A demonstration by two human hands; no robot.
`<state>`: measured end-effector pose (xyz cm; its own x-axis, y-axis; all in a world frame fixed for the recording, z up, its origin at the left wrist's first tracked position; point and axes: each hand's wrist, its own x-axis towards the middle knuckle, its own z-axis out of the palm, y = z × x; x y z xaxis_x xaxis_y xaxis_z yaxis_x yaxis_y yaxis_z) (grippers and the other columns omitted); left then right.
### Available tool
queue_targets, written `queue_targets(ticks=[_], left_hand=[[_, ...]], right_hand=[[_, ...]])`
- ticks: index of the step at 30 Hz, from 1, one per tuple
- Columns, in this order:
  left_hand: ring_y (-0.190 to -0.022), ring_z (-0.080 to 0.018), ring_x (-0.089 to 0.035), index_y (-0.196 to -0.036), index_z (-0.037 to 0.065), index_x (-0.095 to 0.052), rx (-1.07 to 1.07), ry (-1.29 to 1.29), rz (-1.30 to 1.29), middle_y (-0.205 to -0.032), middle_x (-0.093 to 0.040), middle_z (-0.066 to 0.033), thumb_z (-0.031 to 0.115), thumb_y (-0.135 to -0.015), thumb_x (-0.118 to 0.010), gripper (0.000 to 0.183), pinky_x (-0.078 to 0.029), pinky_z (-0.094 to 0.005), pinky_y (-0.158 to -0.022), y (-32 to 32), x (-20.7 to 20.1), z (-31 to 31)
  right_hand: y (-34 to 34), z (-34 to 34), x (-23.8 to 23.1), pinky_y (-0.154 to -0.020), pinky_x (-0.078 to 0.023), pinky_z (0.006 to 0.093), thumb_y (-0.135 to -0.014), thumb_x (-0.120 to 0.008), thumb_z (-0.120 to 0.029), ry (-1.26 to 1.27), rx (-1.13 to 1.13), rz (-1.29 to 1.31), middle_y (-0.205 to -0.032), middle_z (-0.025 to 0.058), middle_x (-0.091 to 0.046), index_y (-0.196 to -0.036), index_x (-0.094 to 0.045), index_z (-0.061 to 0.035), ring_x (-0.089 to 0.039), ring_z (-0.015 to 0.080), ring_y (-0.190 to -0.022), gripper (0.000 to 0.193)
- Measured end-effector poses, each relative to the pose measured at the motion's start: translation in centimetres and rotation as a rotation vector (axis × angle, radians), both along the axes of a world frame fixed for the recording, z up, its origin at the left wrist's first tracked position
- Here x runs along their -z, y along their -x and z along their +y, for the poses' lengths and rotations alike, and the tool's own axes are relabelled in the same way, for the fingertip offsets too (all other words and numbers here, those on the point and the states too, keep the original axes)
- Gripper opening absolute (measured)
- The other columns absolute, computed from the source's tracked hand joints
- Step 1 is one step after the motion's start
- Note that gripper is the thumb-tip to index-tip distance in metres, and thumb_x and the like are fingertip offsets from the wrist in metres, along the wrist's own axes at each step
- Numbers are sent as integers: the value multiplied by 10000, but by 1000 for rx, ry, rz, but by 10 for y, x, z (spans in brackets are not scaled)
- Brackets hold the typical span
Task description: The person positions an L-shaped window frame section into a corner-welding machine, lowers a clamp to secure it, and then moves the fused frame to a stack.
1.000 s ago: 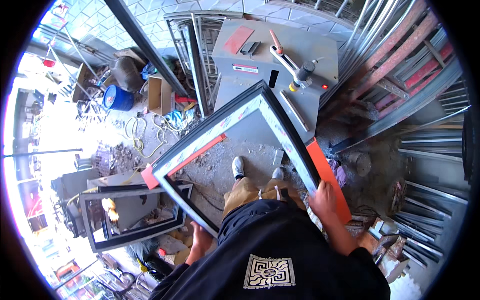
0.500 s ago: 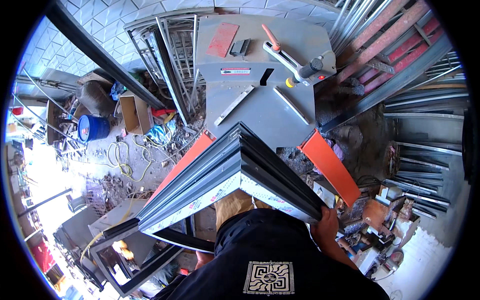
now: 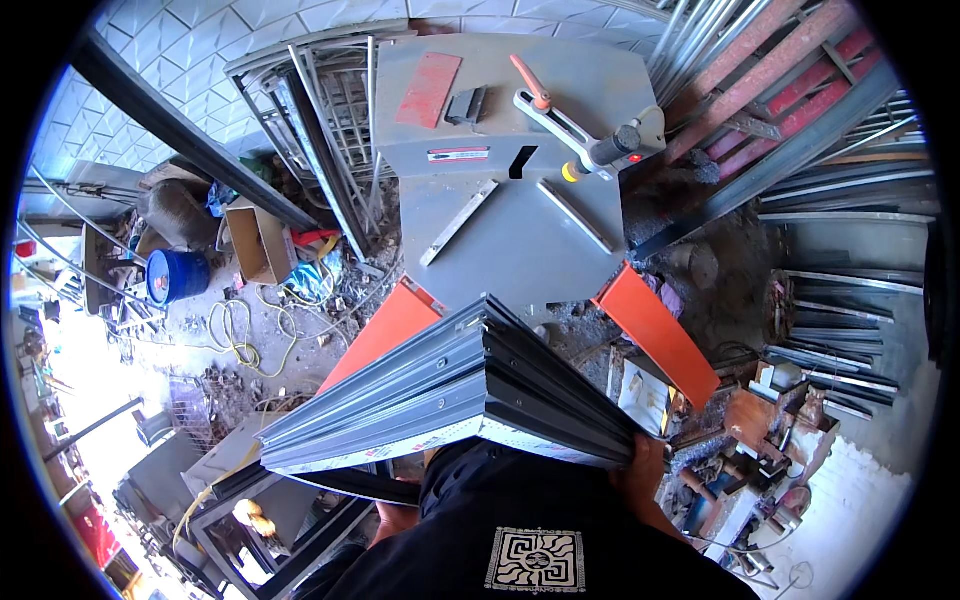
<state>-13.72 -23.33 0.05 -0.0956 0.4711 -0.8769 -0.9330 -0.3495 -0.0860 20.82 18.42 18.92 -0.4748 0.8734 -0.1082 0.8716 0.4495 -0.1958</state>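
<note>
A dark grey aluminium window frame (image 3: 400, 400) is in front of my body, its mitred corner pointing toward the machine. White protective film with printing runs along its near edge. My right hand (image 3: 643, 468) grips the end of the frame's right side. My left hand (image 3: 394, 520) is low on the left, closed at a dark bar of the frame; its fingers are partly hidden. Beyond the corner stands a grey machine (image 3: 470, 250) with two angled metal guide bars (image 3: 575, 216) and an orange-handled clamp arm (image 3: 562, 115). The frame's corner appears apart from the guides.
Orange side supports (image 3: 660, 335) flank the machine. A red plate (image 3: 430, 90) lies on its top. On the left are a blue bucket (image 3: 177, 275), a cardboard box (image 3: 254, 243) and a yellow hose (image 3: 235, 345). Metal profiles (image 3: 835, 310) are stacked at right, above a cluttered workbench (image 3: 750, 450).
The frame's corner has moved back toward me, away from the machine's guides, and the frame has tilted so more of its outer faces show. Both hands keep their hold.
</note>
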Motion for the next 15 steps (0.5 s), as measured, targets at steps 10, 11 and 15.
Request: queue_targets(ticks=[10,11,15], left_hand=[[-1072,-403,-726,-1092,114,-796,137,54,80,-1075,-815,-148,680,-990,-624,600,-550,-603,-1062,18,4,6],[-1070,-401,-726,-1090,115,-795,144,58,87,-1073,-815,-147,679,-991,-624,598,-550,-601,-1060,20,4,6],[-1065,-395,-726,-1085,119,-792,175,59,103,-1068,-813,-142,677,-992,-621,591,-552,-596,-1053,25,6,8]], right_hand=[[2,-14,5,-951,-554,593,-769,-930,-163,-16,34,16,-1272,266,-634,-1474,-536,-32,-656,503,-1150,819],[4,-14,3,-959,-557,603,-803,-926,-179,19,47,-4,-1289,277,-625,-1459,-536,-11,-653,512,-1161,782],[8,-14,3,-914,-557,570,-753,-931,-179,-29,61,21,-1218,242,-631,-1491,-535,-52,-654,484,-1120,847]])
